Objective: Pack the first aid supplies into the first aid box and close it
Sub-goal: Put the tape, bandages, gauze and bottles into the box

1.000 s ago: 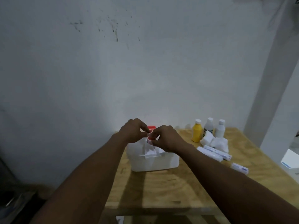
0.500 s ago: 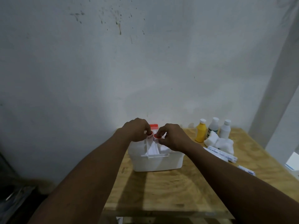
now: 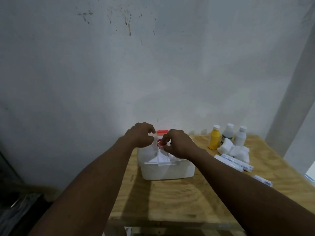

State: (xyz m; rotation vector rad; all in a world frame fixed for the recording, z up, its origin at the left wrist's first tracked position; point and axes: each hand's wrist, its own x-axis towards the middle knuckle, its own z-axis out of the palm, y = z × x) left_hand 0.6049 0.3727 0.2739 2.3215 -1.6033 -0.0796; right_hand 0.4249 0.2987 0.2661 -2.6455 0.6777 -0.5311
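The white first aid box (image 3: 167,171) stands on the wooden table (image 3: 170,198), its lid down, with a red tab (image 3: 162,132) at the back. Both hands are on top of it. My left hand (image 3: 139,135) has curled fingers that pinch a white strip of the handle on the box top. My right hand (image 3: 179,143) pinches a small red round clasp (image 3: 160,143) at the lid's middle. To the right of the box lie the supplies: a yellow bottle (image 3: 214,139), two white bottles (image 3: 227,133), white gauze pads (image 3: 234,149) and wrapped bandage rolls (image 3: 233,162).
A small wrapped packet (image 3: 263,180) lies near the table's right edge. A grey stained wall (image 3: 153,65) rises right behind the table. The floor to the left is dark and cluttered. Bare wood shows in front of the box.
Both hands have stayed on the box top. My left hand has drawn slightly up and left, away from the red clasp, which my right hand still pinches.
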